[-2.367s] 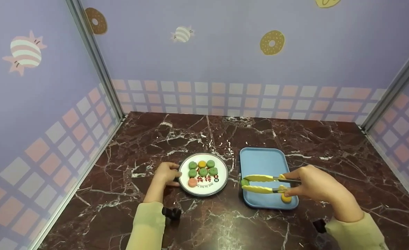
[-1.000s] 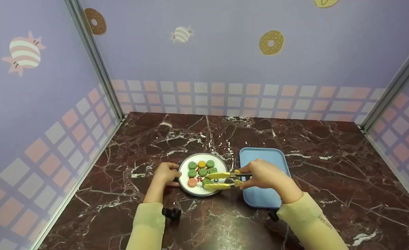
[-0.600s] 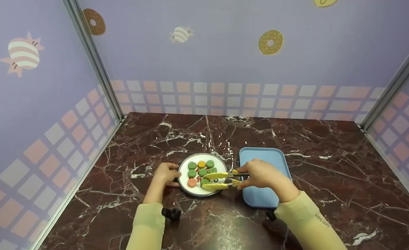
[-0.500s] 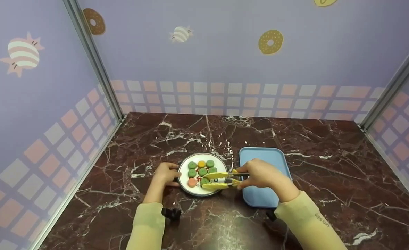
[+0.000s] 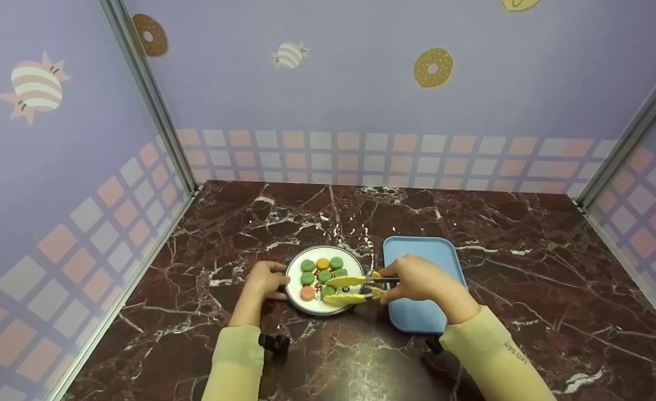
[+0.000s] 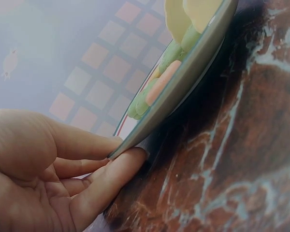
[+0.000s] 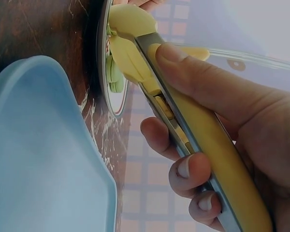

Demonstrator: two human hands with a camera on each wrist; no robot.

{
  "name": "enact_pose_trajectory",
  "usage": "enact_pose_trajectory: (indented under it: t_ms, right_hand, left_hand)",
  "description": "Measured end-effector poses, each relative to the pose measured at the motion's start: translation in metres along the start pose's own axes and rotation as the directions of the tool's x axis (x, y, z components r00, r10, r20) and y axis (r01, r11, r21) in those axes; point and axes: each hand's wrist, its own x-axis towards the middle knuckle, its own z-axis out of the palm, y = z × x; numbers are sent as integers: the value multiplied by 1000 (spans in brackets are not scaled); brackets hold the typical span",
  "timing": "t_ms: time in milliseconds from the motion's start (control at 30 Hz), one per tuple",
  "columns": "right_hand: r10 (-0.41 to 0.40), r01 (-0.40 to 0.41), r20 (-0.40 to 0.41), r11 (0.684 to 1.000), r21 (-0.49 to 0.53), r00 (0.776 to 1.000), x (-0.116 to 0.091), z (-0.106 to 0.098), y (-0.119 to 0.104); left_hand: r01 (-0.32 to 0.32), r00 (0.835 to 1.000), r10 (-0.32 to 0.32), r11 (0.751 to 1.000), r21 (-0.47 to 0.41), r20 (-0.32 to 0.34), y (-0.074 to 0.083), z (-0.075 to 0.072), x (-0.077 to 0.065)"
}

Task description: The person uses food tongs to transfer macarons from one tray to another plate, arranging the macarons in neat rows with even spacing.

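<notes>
A white, dark-rimmed plate [image 5: 297, 301] bears several small round macaron-like pieces: green ones [image 5: 308, 278], a yellow one [image 5: 322, 263] and a pink one [image 5: 307, 293]. My left hand [image 5: 265, 280] pinches the plate's left rim; in the left wrist view the thumb and a finger [image 6: 113, 176] lie on either side of it. My right hand [image 5: 417, 278] grips yellow-tipped tongs [image 7: 203, 125], which reach left over the plate. Between their tips, at the plate's front, sits another green piece [image 5: 327, 292], partly covered by the tongs.
A light blue tray [image 5: 422, 248] lies right of the plate; my right hand and sleeve cover part of it. Dark red marble tabletop [image 5: 239, 223] surrounds both. Patterned panels [image 5: 361, 100] rise at the back and both sides.
My right hand has carried the green piece in the tongs leftward from the tray to the plate, and has barely moved in the last half second. The left hand stays at the rim.
</notes>
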Motion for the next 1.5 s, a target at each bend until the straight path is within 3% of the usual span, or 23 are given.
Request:
enact_pose_trajectory:
  t_ms: [300, 767, 967, 1200, 1500]
  right_hand:
    - [-22, 23, -10, 999, 37, 1000, -4, -1, 5]
    - [91, -96, 42, 986, 138, 995, -28, -11, 12]
    - [111, -116, 39, 982, 146, 993, -43, -14, 19]
    - [83, -81, -6, 991, 105, 997, -64, -18, 29]
    - [142, -139, -8, 982, 123, 990, -92, -28, 40]
  left_hand:
    - [-1, 1000, 1, 1000, -19, 0, -2, 0, 2]
    - [-8, 1000, 8, 1000, -3, 2, -3, 0, 1]
    - [-6, 1000, 6, 1000, -4, 8, -2, 0, 0]
    - [2, 1000, -2, 1000, -8, 2, -1, 0, 0]
    - [-6, 1000, 6, 1000, -3, 0, -1, 1, 1]
